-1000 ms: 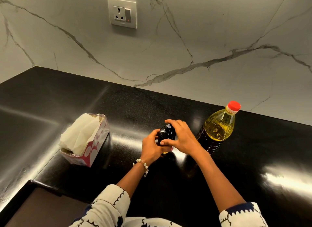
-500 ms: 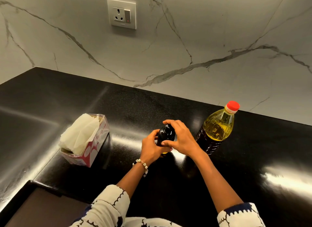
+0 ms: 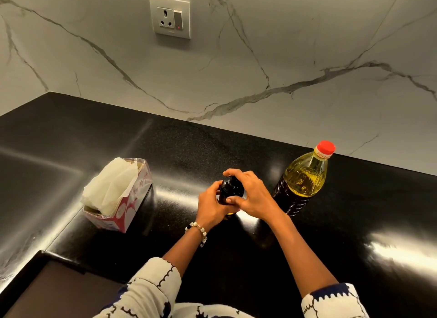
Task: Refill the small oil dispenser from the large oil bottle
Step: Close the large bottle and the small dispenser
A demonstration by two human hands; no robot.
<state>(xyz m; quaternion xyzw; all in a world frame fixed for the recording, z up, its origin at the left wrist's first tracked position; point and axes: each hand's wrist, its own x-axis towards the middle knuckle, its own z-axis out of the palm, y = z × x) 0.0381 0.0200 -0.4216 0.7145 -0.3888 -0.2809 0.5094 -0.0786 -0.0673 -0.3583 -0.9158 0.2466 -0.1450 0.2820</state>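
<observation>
The small oil dispenser point(image 3: 230, 190), dark with a black top, stands on the black counter point(image 3: 354, 235) in the middle of the view. My left hand point(image 3: 211, 205) grips its body from the left. My right hand point(image 3: 254, 194) curls over its black cap, fingers round the far side and thumb at the front. The large oil bottle point(image 3: 305, 179), clear plastic with yellow oil and a red cap, stands upright just right of my right hand, capped and untouched. Most of the dispenser's lower body is hidden by my hands.
An open tissue box point(image 3: 118, 194) with white tissues sticking out sits to the left on the counter. A marble wall with a power socket point(image 3: 169, 17) rises behind. The counter's front edge drops off at the lower left point(image 3: 42, 254).
Both hands stay on the dispenser; my right hand's fingers have shifted slightly round the cap. The bottle and tissue box have not moved.
</observation>
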